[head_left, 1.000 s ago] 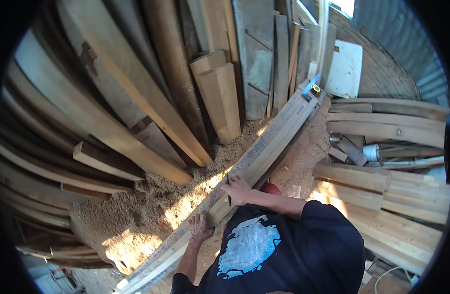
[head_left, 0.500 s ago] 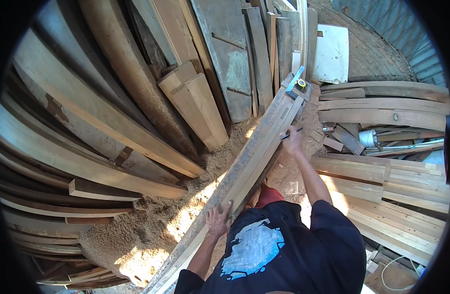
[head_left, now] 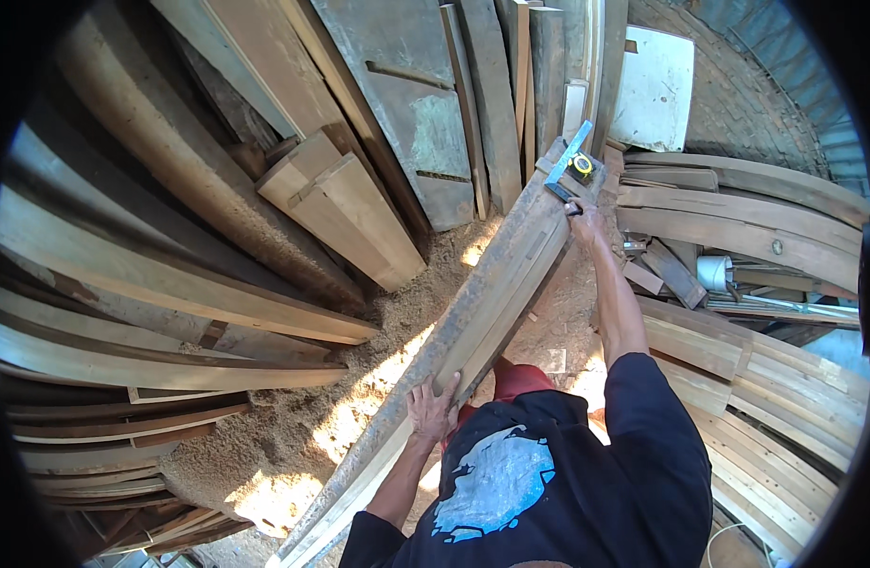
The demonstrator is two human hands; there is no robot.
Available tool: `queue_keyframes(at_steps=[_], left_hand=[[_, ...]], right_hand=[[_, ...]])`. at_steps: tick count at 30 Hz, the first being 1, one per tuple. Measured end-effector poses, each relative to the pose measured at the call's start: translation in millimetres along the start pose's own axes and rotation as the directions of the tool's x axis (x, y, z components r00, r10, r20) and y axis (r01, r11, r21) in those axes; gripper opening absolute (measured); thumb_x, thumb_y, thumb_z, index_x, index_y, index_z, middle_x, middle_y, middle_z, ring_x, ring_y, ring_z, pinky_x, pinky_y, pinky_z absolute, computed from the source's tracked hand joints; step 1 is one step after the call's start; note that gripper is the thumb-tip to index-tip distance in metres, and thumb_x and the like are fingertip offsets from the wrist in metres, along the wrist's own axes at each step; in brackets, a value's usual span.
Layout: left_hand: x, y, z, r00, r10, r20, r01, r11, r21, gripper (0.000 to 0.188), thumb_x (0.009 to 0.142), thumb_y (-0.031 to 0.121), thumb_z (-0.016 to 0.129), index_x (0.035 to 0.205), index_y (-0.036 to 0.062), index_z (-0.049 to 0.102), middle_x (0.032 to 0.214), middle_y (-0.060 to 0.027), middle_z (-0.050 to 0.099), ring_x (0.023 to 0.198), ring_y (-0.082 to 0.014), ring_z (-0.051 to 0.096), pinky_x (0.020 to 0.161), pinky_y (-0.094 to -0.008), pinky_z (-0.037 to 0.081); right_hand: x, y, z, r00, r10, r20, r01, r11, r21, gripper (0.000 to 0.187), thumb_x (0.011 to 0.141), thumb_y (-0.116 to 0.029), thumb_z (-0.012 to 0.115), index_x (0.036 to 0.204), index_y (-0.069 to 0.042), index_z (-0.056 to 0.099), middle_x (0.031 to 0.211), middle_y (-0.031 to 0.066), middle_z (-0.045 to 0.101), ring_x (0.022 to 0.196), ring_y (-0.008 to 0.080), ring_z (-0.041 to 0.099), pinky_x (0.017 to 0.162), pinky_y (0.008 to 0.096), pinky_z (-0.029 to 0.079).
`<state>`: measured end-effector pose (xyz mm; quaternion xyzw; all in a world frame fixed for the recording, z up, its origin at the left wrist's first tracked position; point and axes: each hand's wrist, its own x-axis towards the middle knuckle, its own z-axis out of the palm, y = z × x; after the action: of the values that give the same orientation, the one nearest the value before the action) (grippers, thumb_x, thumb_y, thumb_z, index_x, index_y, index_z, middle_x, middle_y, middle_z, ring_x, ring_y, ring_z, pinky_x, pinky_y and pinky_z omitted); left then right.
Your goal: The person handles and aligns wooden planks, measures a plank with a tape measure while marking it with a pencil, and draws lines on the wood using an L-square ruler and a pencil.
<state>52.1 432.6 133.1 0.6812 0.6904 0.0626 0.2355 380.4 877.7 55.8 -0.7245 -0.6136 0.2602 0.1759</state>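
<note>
A long narrow board (head_left: 506,308) lies along a long bench beam (head_left: 430,346) running diagonally in front of me. My left hand (head_left: 433,409) rests flat across the board near my body, fingers spread. At the far end, my right hand (head_left: 586,221) is closed, with the dark pen (head_left: 573,207) mostly hidden in its fingers. Just beyond those fingers lies a try square with a bluish blade (head_left: 578,142). A yellow-and-black tape measure (head_left: 581,166) sits beside the square, on the end of the beam.
Tall planks (head_left: 359,222) lean in rows on the left and far side. Stacked boards (head_left: 738,213) lie to the right, with a white cup (head_left: 713,273) among scraps. Sawdust (head_left: 264,445) covers the ground. A white panel (head_left: 653,90) stands at the far right.
My right hand has moved farther away along the board, up to the try square, and the pen shows less. My left hand keeps its place on the board. The view has shifted slightly.
</note>
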Motion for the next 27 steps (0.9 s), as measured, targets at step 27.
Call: queue_keyframes(at_steps=[27], left_hand=[[9, -5, 5, 0.988, -0.052, 0.145, 0.051, 0.999, 0.011, 0.087, 0.072, 0.022, 0.078, 0.149, 0.0413, 0.041, 0.142, -0.0209, 0.04, 0.119, -0.0435, 0.045, 0.099, -0.0561, 0.039]], right_hand=[[0, 5, 3, 0.97, -0.152, 0.189, 0.088, 0.947, 0.309, 0.03, 0.097, -0.028, 0.062, 0.118, -0.008, 0.068, 0.071, -0.0011, 0.057, 0.064, 0.0099, 0.053, 0.059, 0.029, 0.043]])
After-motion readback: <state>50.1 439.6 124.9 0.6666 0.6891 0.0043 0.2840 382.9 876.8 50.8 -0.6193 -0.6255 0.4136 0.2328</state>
